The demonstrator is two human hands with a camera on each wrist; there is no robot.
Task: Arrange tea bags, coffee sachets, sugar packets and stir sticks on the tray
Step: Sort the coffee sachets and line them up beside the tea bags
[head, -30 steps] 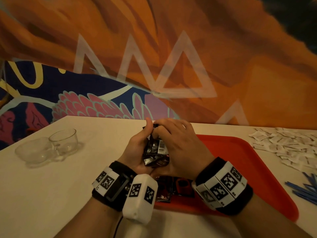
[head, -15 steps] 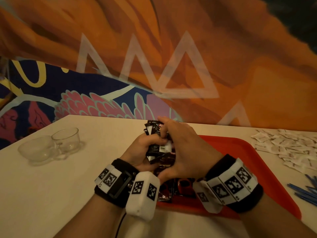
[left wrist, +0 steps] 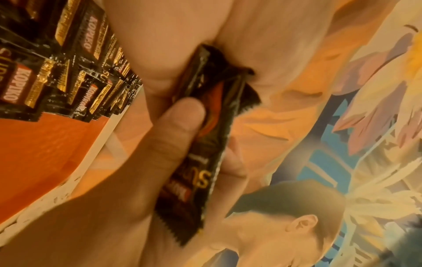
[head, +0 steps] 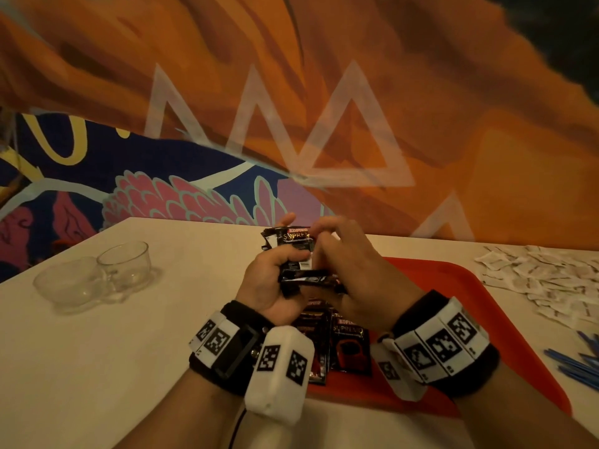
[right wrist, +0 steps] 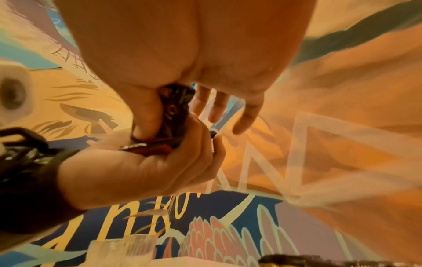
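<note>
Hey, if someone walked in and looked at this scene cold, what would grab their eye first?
Probably the two hands meeting above the near-left end of the red tray: the left hand grips a stack of black coffee sachets, and the right hand pinches one from it. Next, the huge orange mural behind the table, then the heap of white sugar packets at far right.
</note>
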